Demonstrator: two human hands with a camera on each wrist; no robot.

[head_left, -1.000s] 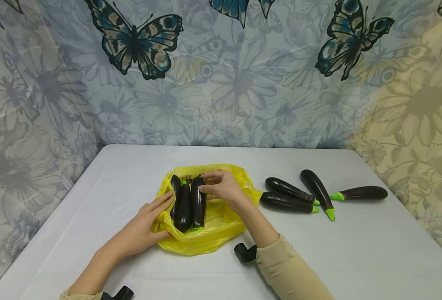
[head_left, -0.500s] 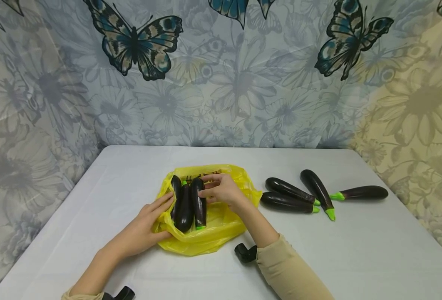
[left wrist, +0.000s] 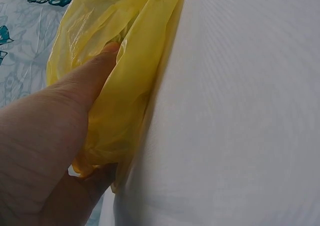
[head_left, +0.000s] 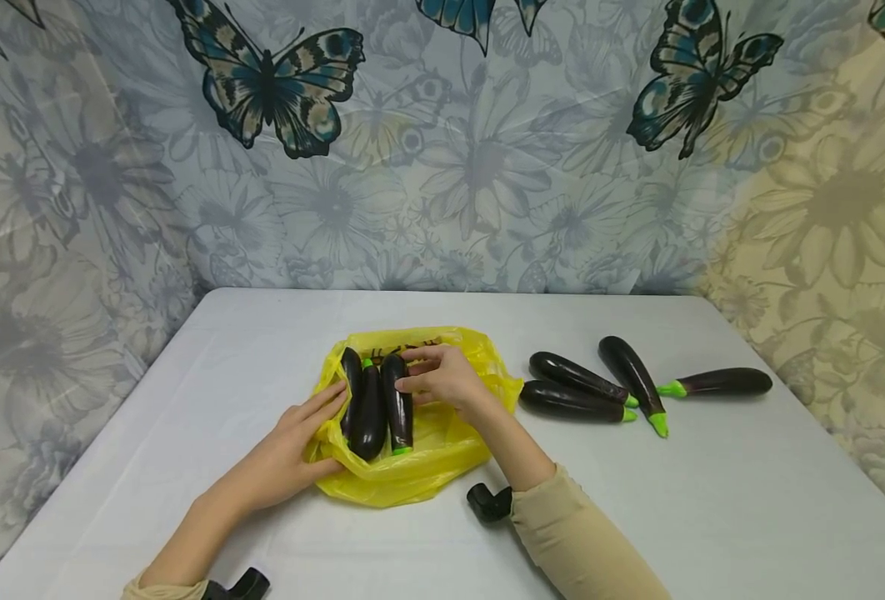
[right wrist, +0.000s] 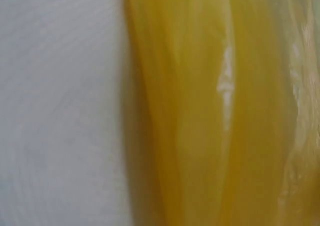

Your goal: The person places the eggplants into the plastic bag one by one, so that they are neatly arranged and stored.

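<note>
A yellow plastic bag (head_left: 450, 446) lies on the table in the head view, its mouth spread and facing up. Three dark eggplants (head_left: 368, 417) with green stem ends lie side by side in it. My left hand (head_left: 296, 454) holds the bag's left edge. In the left wrist view the thumb tucks behind a fold of yellow plastic (left wrist: 135, 86), with a finger below. My right hand (head_left: 446, 379) reaches into the bag and grips the upper part of the rightmost eggplant (head_left: 398, 408), whose green end points toward me. Only blurred yellow plastic (right wrist: 210, 111) and white cloth fill the right wrist view.
Right of the bag, two eggplants (head_left: 573, 402) lie close together, with another eggplant (head_left: 630, 375) slanting beside them and one eggplant (head_left: 731, 382) farther right. A white cloth (head_left: 712, 500) covers the table. Butterfly-patterned fabric (head_left: 480, 167) hangs behind.
The near green end of the rightmost eggplant in the bag has shifted slightly right, and my right hand has shifted slightly around it. My left hand stays at the bag's edge.
</note>
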